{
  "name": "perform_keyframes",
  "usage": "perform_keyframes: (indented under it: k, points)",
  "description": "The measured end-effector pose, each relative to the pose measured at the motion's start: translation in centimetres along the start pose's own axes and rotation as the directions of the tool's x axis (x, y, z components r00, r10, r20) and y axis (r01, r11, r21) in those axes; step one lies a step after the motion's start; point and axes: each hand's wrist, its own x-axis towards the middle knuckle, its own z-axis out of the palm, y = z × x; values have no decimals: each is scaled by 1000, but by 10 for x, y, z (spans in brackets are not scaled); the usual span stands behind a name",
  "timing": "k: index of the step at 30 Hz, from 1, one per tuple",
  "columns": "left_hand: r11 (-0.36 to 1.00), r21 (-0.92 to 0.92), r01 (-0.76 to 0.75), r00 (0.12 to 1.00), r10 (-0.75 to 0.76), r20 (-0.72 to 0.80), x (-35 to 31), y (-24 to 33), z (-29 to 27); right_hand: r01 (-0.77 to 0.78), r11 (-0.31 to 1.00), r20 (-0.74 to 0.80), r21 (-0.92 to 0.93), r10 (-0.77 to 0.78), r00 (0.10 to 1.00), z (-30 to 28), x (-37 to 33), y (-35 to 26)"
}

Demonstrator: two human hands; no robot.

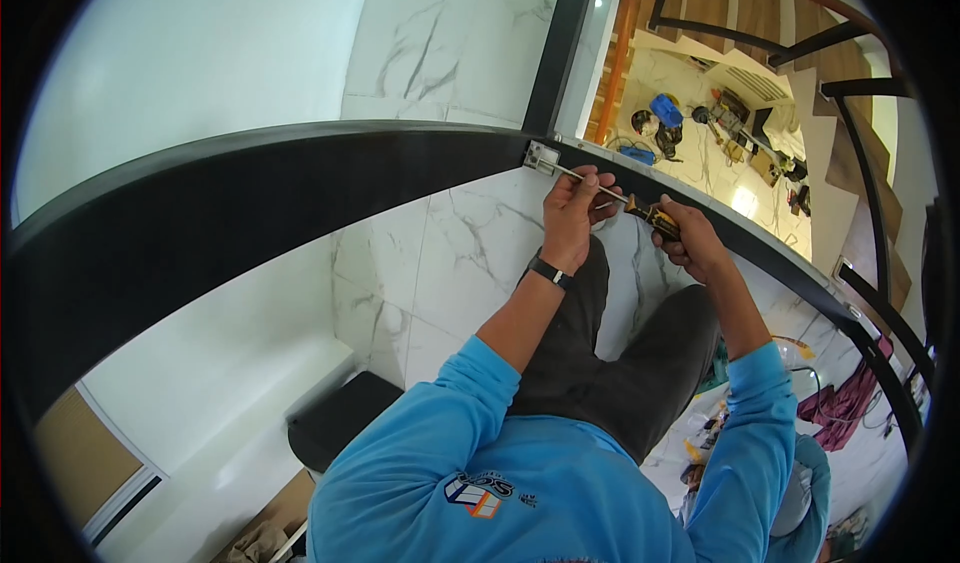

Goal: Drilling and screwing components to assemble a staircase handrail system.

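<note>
A screwdriver with a black and yellow handle points up and to the left. My right hand is closed around its handle. Farther up, the fingers of my left hand pinch the metal shaft. The shaft's tip reaches a small silver metal bracket fixed where the black rails meet. Whether the tip sits in a screw is too small to tell. A long black rail runs left from the bracket, and another black rail slopes down to the right.
Beyond the rail lies a lower floor with scattered tools and a blue case. Stairs with wooden treads curve at the upper right. A black seat stands at the lower left, and maroon cloth lies at the right.
</note>
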Motion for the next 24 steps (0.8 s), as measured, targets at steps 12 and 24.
perform_keyframes:
  k: [12,24]
  points:
    - [1000,13,-13,997,14,-72,4,3,4,129,986,-23,-104,-132,991,6,-8,6]
    - [998,-33,-48,996,46,-77,3,-2,3,470,661,-104,-585,-636,765,9,-4,9]
